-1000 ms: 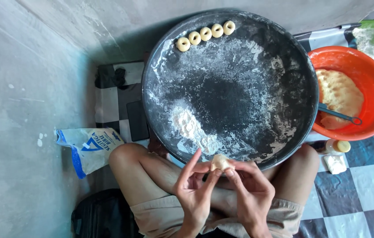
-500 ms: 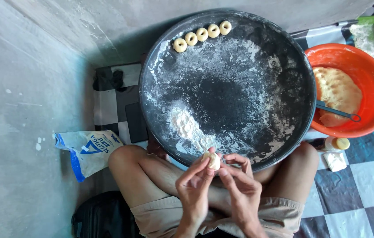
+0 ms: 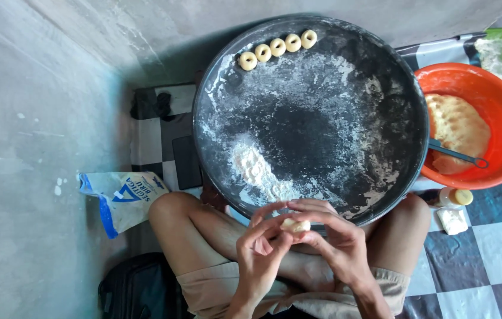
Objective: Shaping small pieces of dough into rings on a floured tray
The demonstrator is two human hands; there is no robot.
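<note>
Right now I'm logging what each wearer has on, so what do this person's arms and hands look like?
Both arms are bare, with no sleeves in view. The left hand and right hand wear no gloves, rings, watch or bands that I can see. Lower down, khaki shorts show.

left hand fingers now curled over dough piece, right hand closer
</note>
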